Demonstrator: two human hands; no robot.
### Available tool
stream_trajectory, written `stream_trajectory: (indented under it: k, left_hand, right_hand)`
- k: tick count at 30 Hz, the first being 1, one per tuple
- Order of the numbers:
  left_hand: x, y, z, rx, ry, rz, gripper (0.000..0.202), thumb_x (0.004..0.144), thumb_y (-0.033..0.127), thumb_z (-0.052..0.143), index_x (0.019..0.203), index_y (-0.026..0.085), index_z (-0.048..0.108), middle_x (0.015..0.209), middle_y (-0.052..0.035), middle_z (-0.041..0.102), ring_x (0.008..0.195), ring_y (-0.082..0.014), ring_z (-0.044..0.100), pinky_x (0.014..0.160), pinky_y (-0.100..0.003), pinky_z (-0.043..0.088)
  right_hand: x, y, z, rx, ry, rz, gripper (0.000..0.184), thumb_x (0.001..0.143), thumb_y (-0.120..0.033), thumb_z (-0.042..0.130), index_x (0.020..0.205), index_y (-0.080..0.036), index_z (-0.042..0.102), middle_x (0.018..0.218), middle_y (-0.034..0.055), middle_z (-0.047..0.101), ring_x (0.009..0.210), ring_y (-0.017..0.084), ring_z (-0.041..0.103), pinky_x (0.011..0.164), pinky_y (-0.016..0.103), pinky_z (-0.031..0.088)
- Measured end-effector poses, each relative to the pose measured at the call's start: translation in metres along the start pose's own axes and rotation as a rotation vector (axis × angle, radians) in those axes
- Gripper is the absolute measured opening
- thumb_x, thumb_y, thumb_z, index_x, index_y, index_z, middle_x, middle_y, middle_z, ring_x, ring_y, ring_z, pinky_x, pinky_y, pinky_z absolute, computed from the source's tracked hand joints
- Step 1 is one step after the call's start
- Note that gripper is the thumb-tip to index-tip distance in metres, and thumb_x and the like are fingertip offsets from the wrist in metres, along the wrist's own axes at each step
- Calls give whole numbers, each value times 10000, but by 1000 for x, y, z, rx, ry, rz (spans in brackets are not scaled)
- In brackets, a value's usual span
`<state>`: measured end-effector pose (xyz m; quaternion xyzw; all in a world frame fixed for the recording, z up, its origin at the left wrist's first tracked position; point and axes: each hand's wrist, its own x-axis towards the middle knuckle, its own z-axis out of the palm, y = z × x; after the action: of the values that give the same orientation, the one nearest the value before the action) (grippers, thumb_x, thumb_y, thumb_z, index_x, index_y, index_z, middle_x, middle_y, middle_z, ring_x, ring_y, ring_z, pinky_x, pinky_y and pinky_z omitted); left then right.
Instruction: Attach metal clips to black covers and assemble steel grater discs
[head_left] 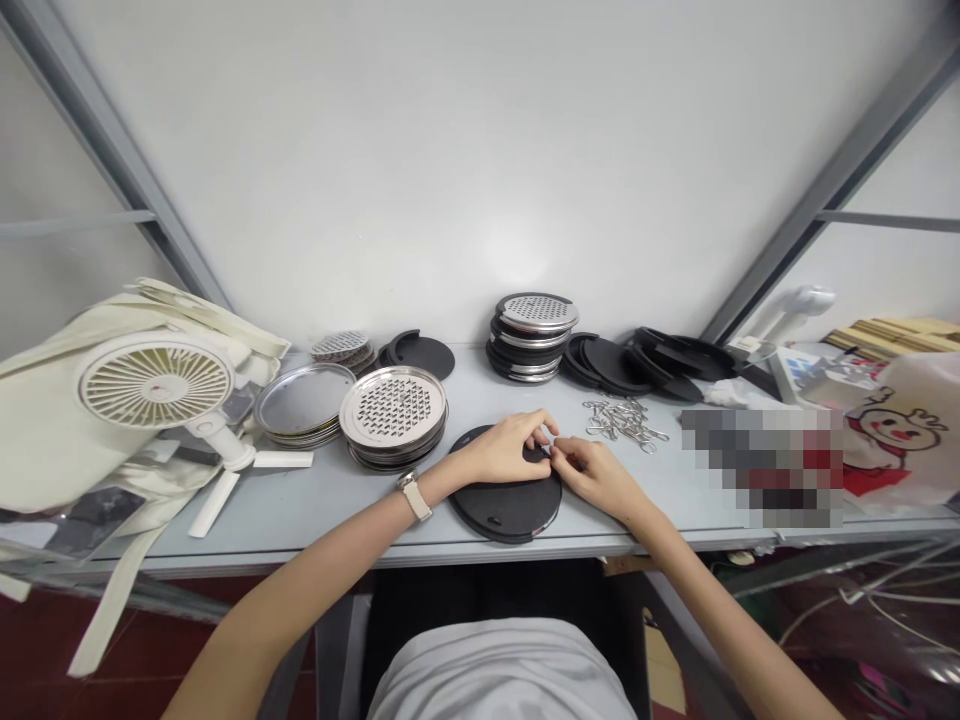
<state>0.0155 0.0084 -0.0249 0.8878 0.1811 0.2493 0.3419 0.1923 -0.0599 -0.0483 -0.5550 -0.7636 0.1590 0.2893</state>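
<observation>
A round black disc [504, 497] lies on the grey table [315, 505] near its front edge. My left hand [510, 445] rests on the disc's far edge with its fingers curled down on it. My right hand [592, 470] meets it at the disc's right rim, its fingertips pinched on a small metal clip [548, 451]. A watch [414, 494] is on my left wrist. A loose heap of metal clips [622, 418] lies just beyond my right hand.
Perforated metal discs [394, 408] and plain metal trays [304, 400] are stacked at left, more discs [534, 330] and black lids [637, 360] at the back. A white fan [161, 385] sits on a cloth bag [45, 420]. A printed bag [900, 430] lies right.
</observation>
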Motion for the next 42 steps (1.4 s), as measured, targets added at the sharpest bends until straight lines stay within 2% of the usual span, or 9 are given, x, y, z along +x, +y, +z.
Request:
stream_trajectory:
  k: [9, 20, 27, 42]
  left_hand:
    - [0, -1, 0, -19, -15, -11, 431, 686, 136, 625, 1092, 194, 493, 871, -10, 597, 848, -162, 596, 782, -277, 471]
    - [1, 0, -2, -85, -31, -16, 428, 683, 134, 616, 1089, 191, 492, 855, -3, 599, 799, -143, 588, 747, -264, 479]
    - [1, 1, -2, -112, -31, -16, 422, 679, 126, 613, 1079, 186, 493, 854, -4, 611, 790, -138, 586, 739, -260, 476]
    - [0, 1, -4, -136, -48, -21, 396, 698, 119, 606, 1074, 181, 499, 869, -11, 620, 795, -130, 583, 728, -244, 475]
  right_hand:
    - [1, 3, 0, 67, -51, 34, 304, 871, -245, 418, 572, -191, 405, 529, -45, 412, 505, 104, 360, 507, 235, 296]
    - [2, 1, 1, 94, -58, 71, 323, 888, -311, 401, 592, -187, 432, 536, -34, 429, 510, 110, 366, 507, 238, 303]
    - [1, 1, 2, 97, -25, 47, 289, 903, -314, 397, 657, -183, 475, 561, -27, 466, 523, 117, 393, 509, 239, 304]
    - [1, 2, 1, 122, -75, 38, 311, 929, -326, 376, 691, -174, 509, 587, -19, 483, 539, 121, 414, 529, 243, 319]
